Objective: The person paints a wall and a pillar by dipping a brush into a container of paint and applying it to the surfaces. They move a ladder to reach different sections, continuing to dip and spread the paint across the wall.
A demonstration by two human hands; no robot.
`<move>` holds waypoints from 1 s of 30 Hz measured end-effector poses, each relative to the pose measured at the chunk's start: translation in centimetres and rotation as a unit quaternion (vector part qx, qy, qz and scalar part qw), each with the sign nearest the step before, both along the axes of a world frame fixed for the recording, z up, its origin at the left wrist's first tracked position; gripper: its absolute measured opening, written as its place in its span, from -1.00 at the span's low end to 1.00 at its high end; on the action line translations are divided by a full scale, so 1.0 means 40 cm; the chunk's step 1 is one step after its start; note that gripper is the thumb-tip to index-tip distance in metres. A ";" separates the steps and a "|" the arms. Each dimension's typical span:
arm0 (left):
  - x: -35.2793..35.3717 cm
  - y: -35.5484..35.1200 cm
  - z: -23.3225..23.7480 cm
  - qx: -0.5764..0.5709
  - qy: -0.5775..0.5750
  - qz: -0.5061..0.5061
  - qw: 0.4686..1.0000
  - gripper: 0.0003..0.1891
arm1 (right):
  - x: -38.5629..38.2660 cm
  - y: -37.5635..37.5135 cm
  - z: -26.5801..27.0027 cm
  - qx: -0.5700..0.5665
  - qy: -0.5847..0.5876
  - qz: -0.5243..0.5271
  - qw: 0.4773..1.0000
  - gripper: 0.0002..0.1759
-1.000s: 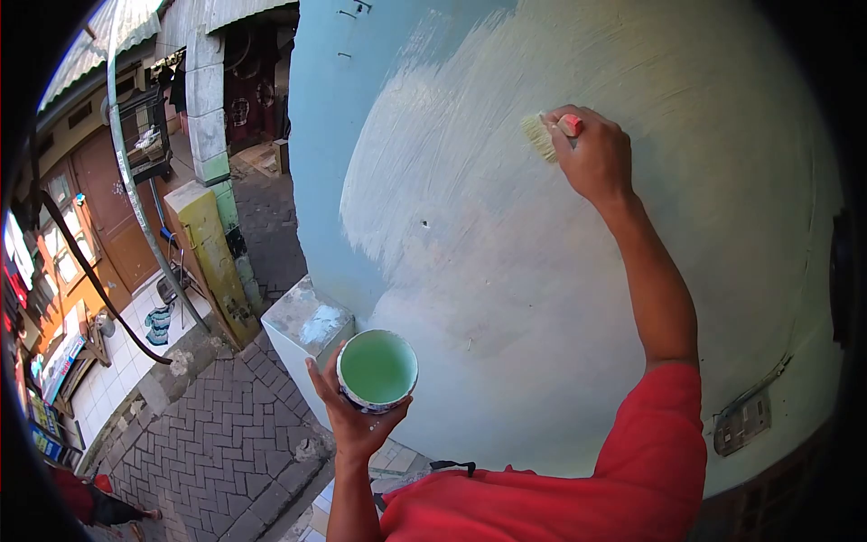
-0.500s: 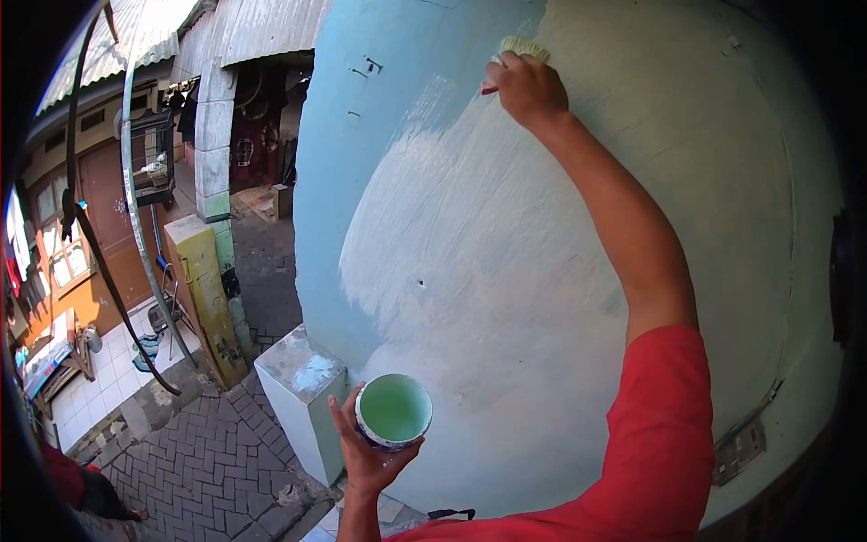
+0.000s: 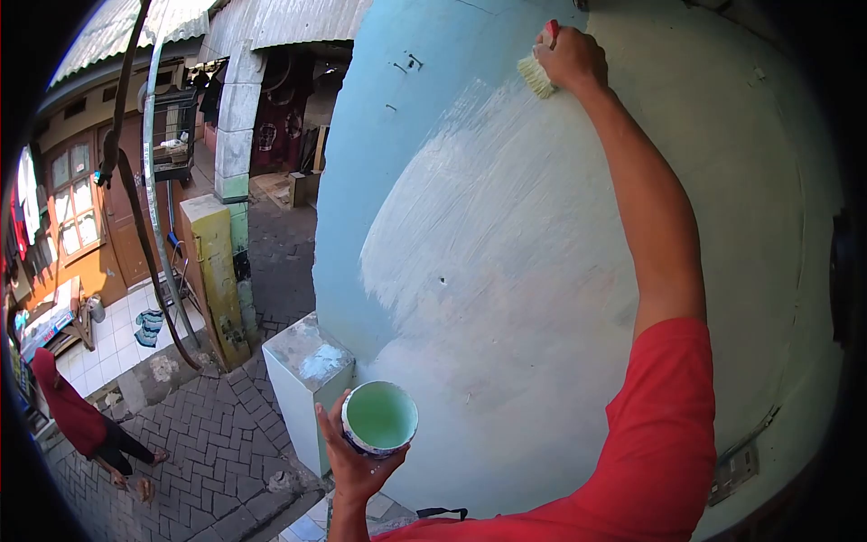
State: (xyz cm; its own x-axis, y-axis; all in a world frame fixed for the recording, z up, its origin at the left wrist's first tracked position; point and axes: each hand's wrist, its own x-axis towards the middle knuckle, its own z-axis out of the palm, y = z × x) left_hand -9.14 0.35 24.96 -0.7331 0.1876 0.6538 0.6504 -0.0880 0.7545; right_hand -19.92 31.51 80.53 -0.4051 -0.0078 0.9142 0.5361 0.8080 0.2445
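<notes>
High on the wall, my right hand [image 3: 578, 60] grips a paintbrush [image 3: 538, 78] by its red-and-white handle, with the pale bristles pointing down against the surface. The wall [image 3: 506, 235] is light blue at the left, with whitish streaked paint over its middle and right. Down in front of me, my left hand [image 3: 358, 462] is wrapped round the underside of a small paint tub [image 3: 380, 417]. Pale green liquid shows inside the tub, and its rim is smeared white.
A low pale pillar [image 3: 307, 366] stands at the wall's left end, beside the tub. Nails [image 3: 408, 63] stick out of the blue part. On the paved alley [image 3: 208, 452] at lower left is a person [image 3: 77, 406] in a dark red top. Cables hang at the left.
My right hand has moved right and slightly up, and the brush has turned from bristles up to bristles down. At lower left, the person has come further into view.
</notes>
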 end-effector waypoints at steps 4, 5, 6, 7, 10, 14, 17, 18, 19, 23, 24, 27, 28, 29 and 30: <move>-0.020 0.000 0.010 0.004 0.004 -0.002 1.000 0.56 | 0.020 -0.046 0.032 0.192 0.061 -0.057 0.978 -0.78; -0.025 0.001 0.017 0.005 0.008 -0.006 1.000 0.56 | 0.009 -0.047 0.013 0.196 0.062 -0.056 0.977 -0.78; -0.028 0.005 0.020 0.004 0.011 -0.010 1.000 0.56 | -0.010 -0.029 -0.028 0.214 0.039 -0.052 0.975 -0.82; -0.029 0.007 0.020 0.002 0.010 -0.012 1.000 0.56 | -0.029 -0.002 -0.083 0.227 0.014 -0.049 0.973 -0.85; -0.042 0.019 0.024 0.003 0.010 -0.014 1.000 0.57 | -0.106 0.032 -0.280 0.296 -0.092 0.002 0.951 -0.88; -0.034 0.036 0.013 -0.003 -0.001 -0.037 0.999 0.60 | -0.169 -0.038 -0.535 0.199 -0.252 0.078 0.944 -0.90; -0.033 0.045 0.025 0.000 0.013 -0.046 0.999 0.63 | -0.163 -0.119 -0.602 0.007 -0.361 0.103 0.927 -0.82; -0.030 0.047 0.025 0.002 0.019 -0.052 0.998 0.62 | -0.166 -0.107 -0.593 -0.047 -0.343 0.141 0.928 -0.76; -0.032 0.046 0.025 0.003 0.025 -0.057 0.998 0.62 | -0.157 -0.116 -0.544 -0.061 -0.326 0.095 0.939 -0.71; -0.030 0.046 0.021 -0.006 0.033 -0.063 0.997 0.61 | -0.127 -0.033 -0.260 0.079 -0.084 0.069 0.991 -0.71; -0.026 0.045 0.017 -0.009 0.021 -0.060 0.998 0.61 | -0.108 -0.019 -0.190 0.184 -0.032 0.066 0.980 -0.75; -0.029 0.046 0.014 -0.013 0.018 -0.051 0.998 0.61 | -0.040 -0.075 -0.057 0.192 0.060 0.012 0.979 -0.85; -0.032 0.047 0.015 -0.013 0.023 -0.048 0.998 0.61 | -0.060 -0.033 -0.046 0.251 0.050 -0.011 0.967 -0.85; -0.036 0.050 0.016 -0.011 0.023 -0.045 0.999 0.61 | -0.075 -0.014 -0.052 0.309 0.039 -0.033 0.950 -0.80; -0.039 0.054 0.019 -0.010 0.019 -0.047 0.999 0.61 | -0.113 0.004 -0.088 0.293 -0.019 -0.029 0.955 -0.84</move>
State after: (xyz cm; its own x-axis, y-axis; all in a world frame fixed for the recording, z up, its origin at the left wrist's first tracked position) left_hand -10.72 2.50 25.73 -0.6866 0.2673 0.6761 0.6678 -0.1358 0.7319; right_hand -24.45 31.67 77.00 -0.4534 -0.4912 0.7438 0.5567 0.4956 0.6667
